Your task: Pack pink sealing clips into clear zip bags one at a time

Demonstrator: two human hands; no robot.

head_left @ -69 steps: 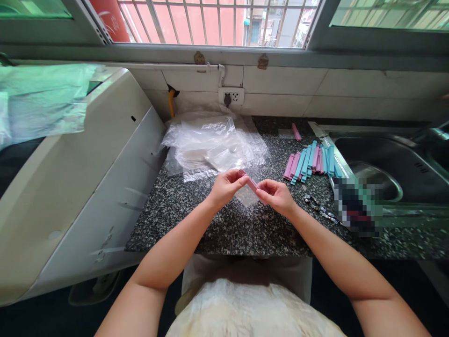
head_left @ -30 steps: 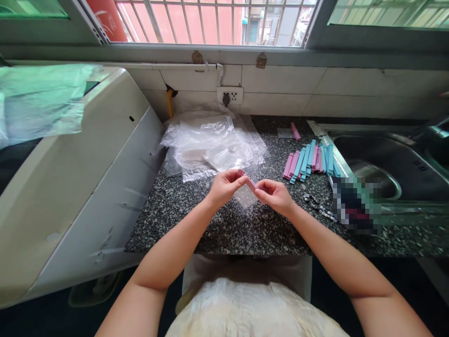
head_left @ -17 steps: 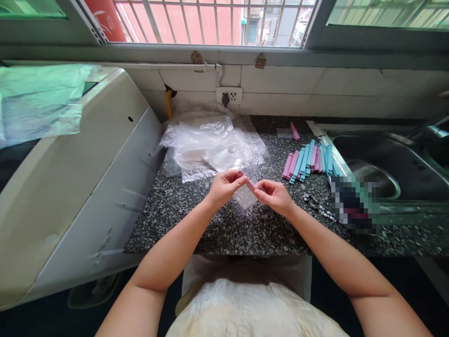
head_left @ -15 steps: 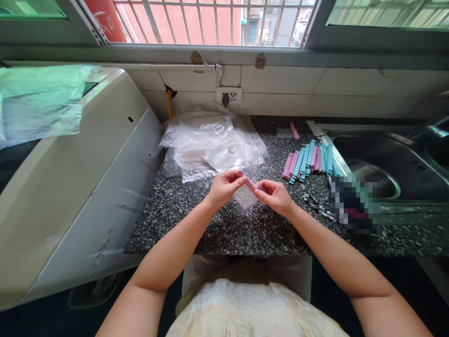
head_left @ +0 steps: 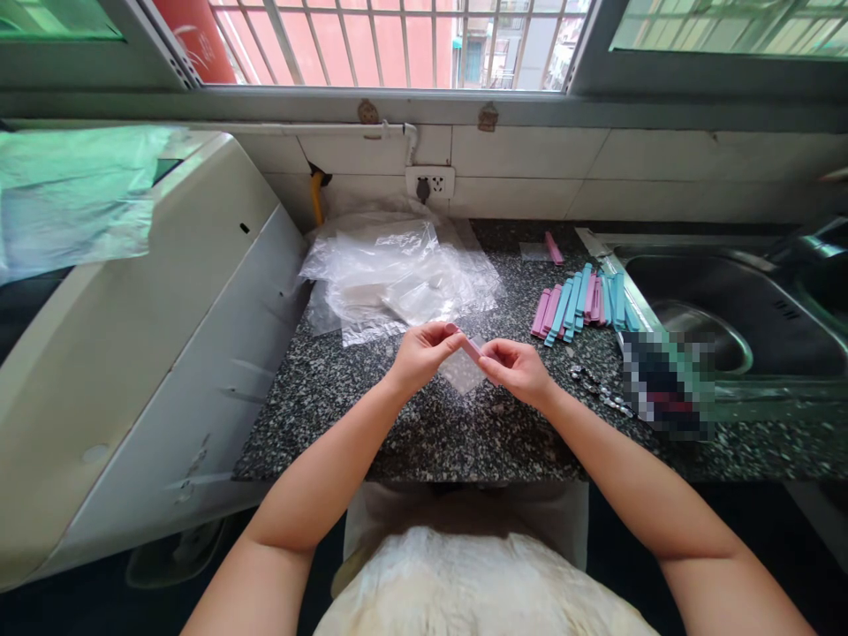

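Observation:
A pink bag-sealing clip (head_left: pixel 470 346) is stretched between my two hands above the dark speckled counter. My left hand (head_left: pixel 427 349) pinches its upper left end between thumb and fingers. At the lower right end, my right hand (head_left: pixel 513 367) grips it the same way. A small clear plastic bag (head_left: pixel 462 374) hangs below the clip, close to the fingers; whether the clip's jaws are closed over it cannot be made out. Beyond my left hand spreads a heap of clear plastic bags (head_left: pixel 397 265). Right of my hands lies a pile of pink and blue sealing clips (head_left: pixel 575 305).
Another pink clip (head_left: pixel 554 248) rests by a small clear bag (head_left: pixel 532 252) near the wall. A beaded chain (head_left: pixel 601 391) and a blurred-out item (head_left: pixel 668 389) lie beside the steel sink (head_left: pixel 729 274). A large pale appliance (head_left: pixel 172 344) borders the left side.
Both hands keep the same hold on the pink clip, with hardly any movement. The whole view has shifted very slightly.

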